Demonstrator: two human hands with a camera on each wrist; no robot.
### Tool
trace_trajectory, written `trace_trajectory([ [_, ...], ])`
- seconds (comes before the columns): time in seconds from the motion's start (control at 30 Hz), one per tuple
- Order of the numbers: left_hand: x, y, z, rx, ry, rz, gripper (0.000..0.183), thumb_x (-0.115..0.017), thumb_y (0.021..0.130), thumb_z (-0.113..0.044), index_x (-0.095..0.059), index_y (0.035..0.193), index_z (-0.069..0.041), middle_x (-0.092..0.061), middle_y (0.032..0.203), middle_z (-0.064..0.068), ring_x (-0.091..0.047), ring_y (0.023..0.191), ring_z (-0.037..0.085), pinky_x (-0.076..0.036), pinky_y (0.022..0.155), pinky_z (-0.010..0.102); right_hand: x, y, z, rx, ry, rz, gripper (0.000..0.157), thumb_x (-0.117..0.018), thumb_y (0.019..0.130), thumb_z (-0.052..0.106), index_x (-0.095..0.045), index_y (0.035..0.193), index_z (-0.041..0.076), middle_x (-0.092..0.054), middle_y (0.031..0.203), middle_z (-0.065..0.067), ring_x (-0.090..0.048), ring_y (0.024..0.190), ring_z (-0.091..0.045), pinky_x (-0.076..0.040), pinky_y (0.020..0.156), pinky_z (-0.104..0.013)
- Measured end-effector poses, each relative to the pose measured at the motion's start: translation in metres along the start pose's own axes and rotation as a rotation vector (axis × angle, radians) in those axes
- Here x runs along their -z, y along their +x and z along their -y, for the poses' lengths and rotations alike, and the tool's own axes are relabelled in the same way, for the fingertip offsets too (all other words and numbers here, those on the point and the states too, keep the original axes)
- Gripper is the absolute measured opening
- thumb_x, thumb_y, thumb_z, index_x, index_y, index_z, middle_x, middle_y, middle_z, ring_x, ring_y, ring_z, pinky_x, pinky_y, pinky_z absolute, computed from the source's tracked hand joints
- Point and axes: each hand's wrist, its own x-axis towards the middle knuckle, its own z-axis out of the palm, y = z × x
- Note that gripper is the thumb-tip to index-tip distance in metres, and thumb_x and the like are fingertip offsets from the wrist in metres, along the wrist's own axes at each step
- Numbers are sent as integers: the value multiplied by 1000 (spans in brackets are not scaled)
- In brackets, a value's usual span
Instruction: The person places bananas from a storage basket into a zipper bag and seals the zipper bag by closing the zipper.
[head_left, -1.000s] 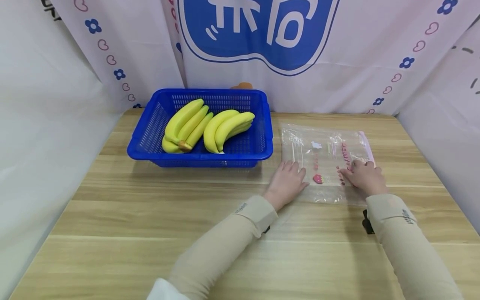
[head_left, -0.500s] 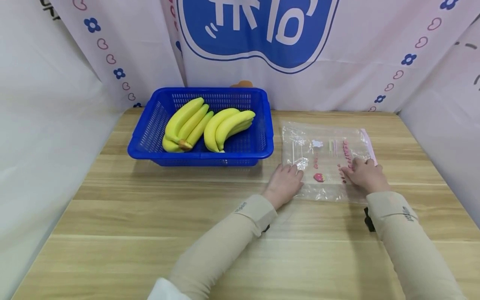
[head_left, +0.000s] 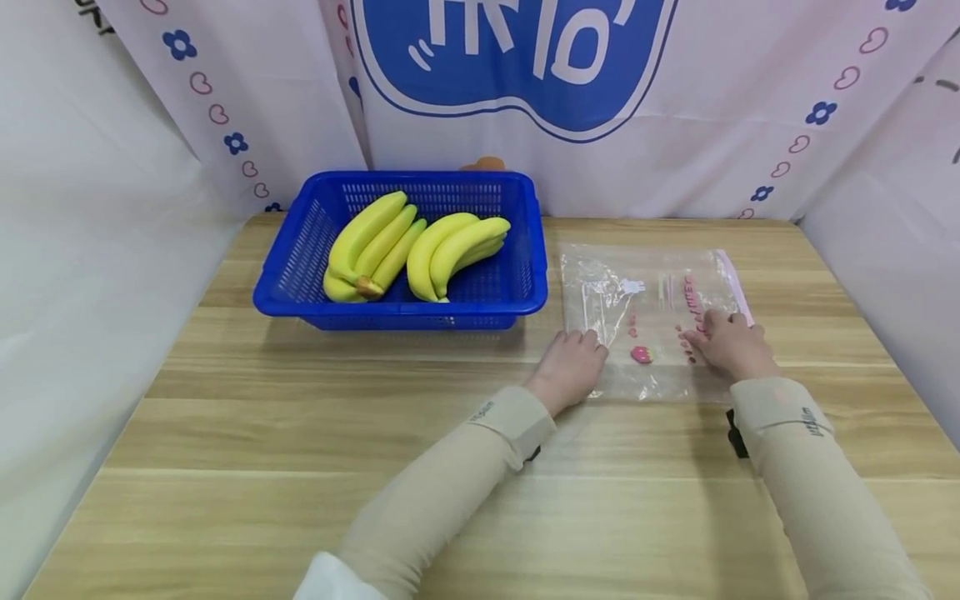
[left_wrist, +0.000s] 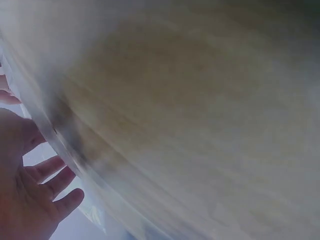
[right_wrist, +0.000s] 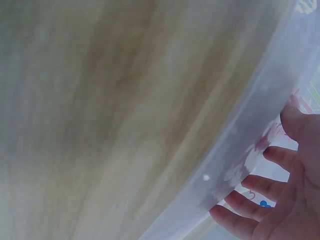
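Note:
A clear plastic zip bag [head_left: 656, 287] with pink print and a pink strip at its right end lies flat on the table. My left hand [head_left: 567, 371] rests at the bag's lower left part, fingertips on the plastic. The right hand [head_left: 737, 346] lies on the right part, its fingers near the pink strip and its thumb on the print. In the left wrist view the left hand [left_wrist: 35, 195] has its fingers extended and apart. The right wrist view shows the right hand [right_wrist: 285, 195] with fingers spread, touching the surface.
Left of the bag stands a blue plastic basket [head_left: 401, 310]. It holds two bunches of yellow bananas [head_left: 371, 246]. The wooden table [head_left: 300, 433] meets a printed white cloth [head_left: 675, 183] at its back edge, with white cloth at both sides.
The left thumb has drawn in toward the fingers, and creases on the bag's left part have changed. The right hand stays nearly in place. The head view has shifted slightly.

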Motion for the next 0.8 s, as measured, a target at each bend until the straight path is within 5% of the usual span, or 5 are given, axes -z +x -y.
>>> trace_trajectory([
  [0.23, 2, 6, 2, 15, -79, 41, 44, -45, 97, -49, -53, 133, -26, -34, 153, 13, -30, 143, 29, -30, 117, 41, 2, 4, -1, 0, -15, 30, 70, -35, 100, 47, -19, 146, -4, -16, 139, -45, -20, 123, -68, -31, 95, -75],
  [0.5, 3, 7, 5, 2, -119, 74, 62, -52, 89, -56, -43, 142, -25, -26, 158, 11, -20, 148, 28, -21, 121, 42, 2, 8, -4, 83, -57, 8, 61, -35, 102, 42, -24, 142, -3, -23, 137, -43, -26, 119, -68, -33, 92, -75],
  [0.8, 3, 7, 7, 9, -106, 122, 77, -46, 87, -65, -24, 152, -30, -19, 160, 11, -15, 149, 27, -16, 122, 44, 3, 10, -5, 103, -67, 5, 64, -36, 102, 41, -20, 145, -4, -18, 142, -43, -22, 122, -69, -30, 95, -75],
])
